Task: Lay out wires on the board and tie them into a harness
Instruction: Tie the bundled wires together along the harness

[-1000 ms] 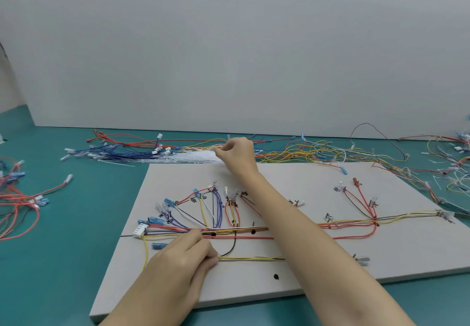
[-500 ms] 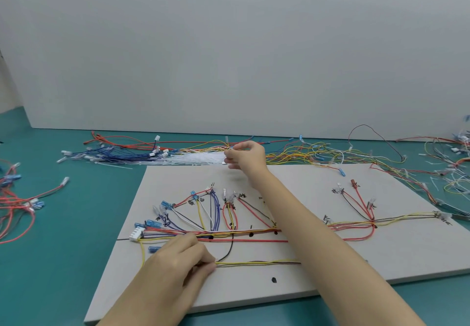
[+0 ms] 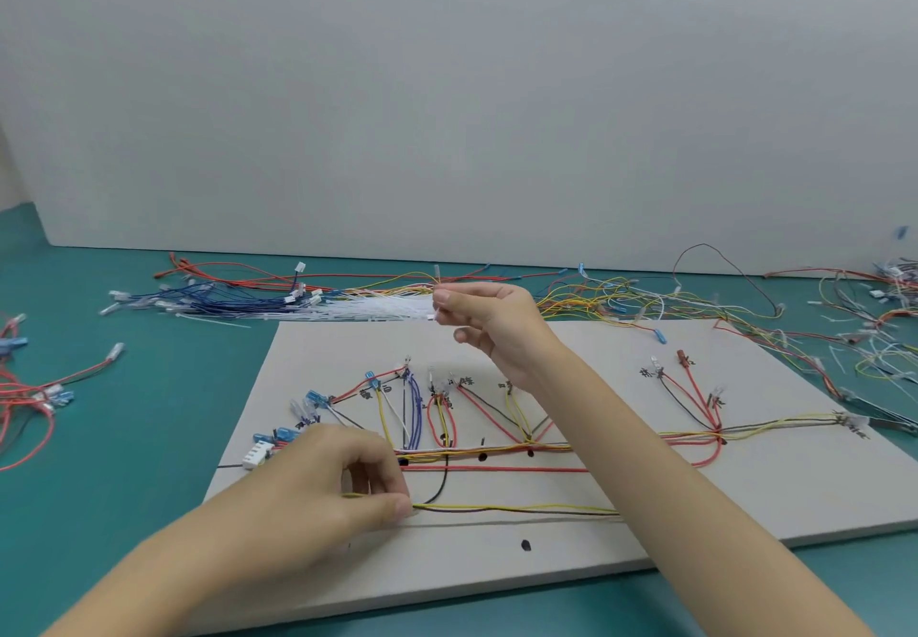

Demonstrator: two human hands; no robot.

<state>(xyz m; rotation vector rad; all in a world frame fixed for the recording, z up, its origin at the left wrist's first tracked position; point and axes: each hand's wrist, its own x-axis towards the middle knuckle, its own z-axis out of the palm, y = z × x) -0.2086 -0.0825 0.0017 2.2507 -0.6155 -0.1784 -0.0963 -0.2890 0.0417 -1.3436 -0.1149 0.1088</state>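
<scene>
A pale grey board (image 3: 770, 502) lies on the teal table, with red, yellow, blue and black wires (image 3: 497, 447) laid out along it in branches. My left hand (image 3: 328, 487) rests on the board's near left part and pinches a yellow and black wire pair (image 3: 516, 508) that runs off to the right. My right hand (image 3: 489, 321) is raised over the board's far edge. It pinches a thin white cable tie (image 3: 435, 308) between thumb and forefinger, right beside the pile of white cable ties (image 3: 382, 311).
Loose wire bundles lie behind the board: blue and red ones (image 3: 223, 296) at the left, yellow and orange ones (image 3: 621, 298) at the right. More wires (image 3: 874, 338) spread at the far right, and red wires (image 3: 30, 403) at the left edge. A white wall stands behind.
My right hand has lifted from the tie pile and drawn back toward me with a tie pinched in it. My left hand has kept its pinch on the wire pair.
</scene>
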